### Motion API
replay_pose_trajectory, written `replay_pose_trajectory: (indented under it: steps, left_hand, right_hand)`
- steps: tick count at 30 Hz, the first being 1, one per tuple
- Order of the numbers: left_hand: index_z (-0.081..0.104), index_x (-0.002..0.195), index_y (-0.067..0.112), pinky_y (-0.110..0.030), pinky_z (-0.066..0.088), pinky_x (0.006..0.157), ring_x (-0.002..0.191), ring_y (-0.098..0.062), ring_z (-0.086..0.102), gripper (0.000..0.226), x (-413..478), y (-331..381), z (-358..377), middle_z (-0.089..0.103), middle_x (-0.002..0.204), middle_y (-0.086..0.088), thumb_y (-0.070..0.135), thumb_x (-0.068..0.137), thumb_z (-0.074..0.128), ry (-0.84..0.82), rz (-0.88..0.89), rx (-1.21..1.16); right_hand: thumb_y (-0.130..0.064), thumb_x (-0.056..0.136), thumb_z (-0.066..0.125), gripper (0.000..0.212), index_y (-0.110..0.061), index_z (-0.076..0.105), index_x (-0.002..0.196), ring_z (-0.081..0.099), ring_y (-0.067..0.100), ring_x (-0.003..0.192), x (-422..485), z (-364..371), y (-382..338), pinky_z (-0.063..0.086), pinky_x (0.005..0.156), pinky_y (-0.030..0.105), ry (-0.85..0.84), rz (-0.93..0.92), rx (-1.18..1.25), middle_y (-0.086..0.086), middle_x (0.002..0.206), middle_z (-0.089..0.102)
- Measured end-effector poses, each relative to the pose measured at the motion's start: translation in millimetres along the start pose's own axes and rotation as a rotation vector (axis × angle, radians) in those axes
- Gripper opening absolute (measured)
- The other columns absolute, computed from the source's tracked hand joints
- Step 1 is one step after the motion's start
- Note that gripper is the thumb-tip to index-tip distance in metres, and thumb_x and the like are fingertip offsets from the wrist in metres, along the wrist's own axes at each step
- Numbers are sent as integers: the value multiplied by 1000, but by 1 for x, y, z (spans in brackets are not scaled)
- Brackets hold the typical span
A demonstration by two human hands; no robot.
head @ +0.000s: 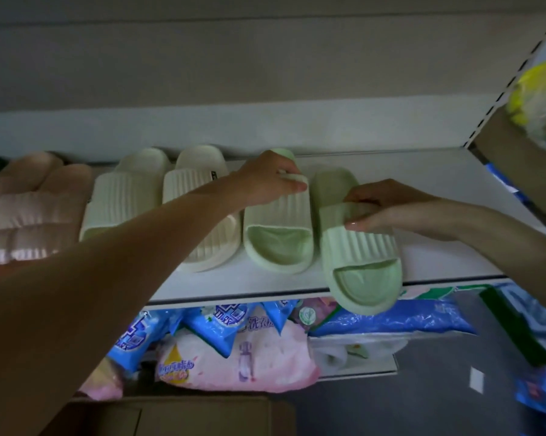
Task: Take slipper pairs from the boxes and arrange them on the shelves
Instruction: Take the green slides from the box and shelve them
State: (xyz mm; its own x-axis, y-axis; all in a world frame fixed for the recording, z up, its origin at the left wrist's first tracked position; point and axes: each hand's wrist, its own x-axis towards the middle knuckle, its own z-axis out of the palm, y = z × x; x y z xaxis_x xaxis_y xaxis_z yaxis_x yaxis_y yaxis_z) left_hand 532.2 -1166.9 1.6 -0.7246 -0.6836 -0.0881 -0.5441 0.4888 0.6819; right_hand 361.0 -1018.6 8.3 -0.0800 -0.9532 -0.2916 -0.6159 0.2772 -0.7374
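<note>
White shelf (pixel 391 165) carries a row of slippers, toes pointing out. Blue and pink packets (pixel 234 363) are piled on the level below. Pink pair (pixel 29 196) sits far left, cream pair (pixel 123 196) next to it. Green slipper (pixel 278 240) lies flat just beside the cream ones, and the left hand (pixel 265 180) has its grip pinching the strap's back edge. Other green slipper (pixel 363 265) is right beside it, toe hanging over the shelf's front edge, with the right hand (pixel 388 206) grip curled round its strap.
</note>
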Motion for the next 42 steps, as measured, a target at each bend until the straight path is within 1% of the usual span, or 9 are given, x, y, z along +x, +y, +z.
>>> replay_pose_trajectory:
  steps: [4,8,10,12,17,25,33,38,42]
  left_hand:
    - [65,94,22,-4,34,44,59,-2,48,13,7,-2,2,54,70,7,30,85,70,71,8,-37]
    - [62,101,22,-5,41,48,65,-6,54,20,7,-2,5,60,94,-3,34,87,67,89,-28,-27]
    - [58,118,20,-19,52,71,81,-17,61,36,1,-2,7,56,113,-7,40,88,64,75,-41,49]
    - [45,136,24,-39,44,99,115,-29,54,52,-11,-3,7,45,136,-11,44,90,60,89,-3,208]
    - [18,151,30,-40,12,119,146,-19,17,62,-60,-3,-6,16,160,1,47,97,44,80,101,436]
    - [16,152,30,-39,9,118,146,-20,17,64,-187,-13,-60,15,160,-1,50,96,42,109,181,770]
    - [19,152,29,-37,14,118,146,-22,21,77,-382,-2,-217,15,160,-2,69,87,24,193,166,939]
    - [47,137,24,-41,53,92,115,-27,61,64,-512,13,-350,56,135,-9,57,83,50,395,205,1057]
    - [42,137,29,-34,52,90,114,-24,62,61,-606,51,-447,56,136,-6,62,86,41,483,103,1101]
  right_hand:
    - [-14,84,69,15,-20,67,97,58,7,87,14,-1,-6,44,71,11,9,-23,35,-1,97,65]
    - [-9,84,68,26,-31,63,97,57,11,99,16,0,-15,44,80,18,22,0,49,-9,101,61]
    - [-15,85,68,31,-32,61,110,52,12,110,11,1,-20,40,88,21,33,19,-19,-16,105,55]
    - [-29,86,67,46,-35,53,130,41,14,126,2,3,-24,31,105,28,75,27,-210,-12,124,49]
    - [-39,91,57,63,-35,28,147,18,20,142,-34,17,-57,15,115,37,146,-44,-549,-6,156,22]
    - [-45,92,54,77,-30,8,152,10,23,146,-92,75,-144,16,117,40,20,-66,-814,1,160,8]
    - [-49,89,55,86,-27,1,153,14,22,146,-182,139,-337,14,114,36,38,-265,-985,0,160,10]
    - [-51,90,53,87,-25,-2,153,15,25,145,-238,161,-490,16,115,46,127,-440,-1103,3,160,9]
    - [-50,89,56,87,-25,3,153,25,27,141,-288,166,-612,22,113,46,222,-582,-1189,4,156,18]
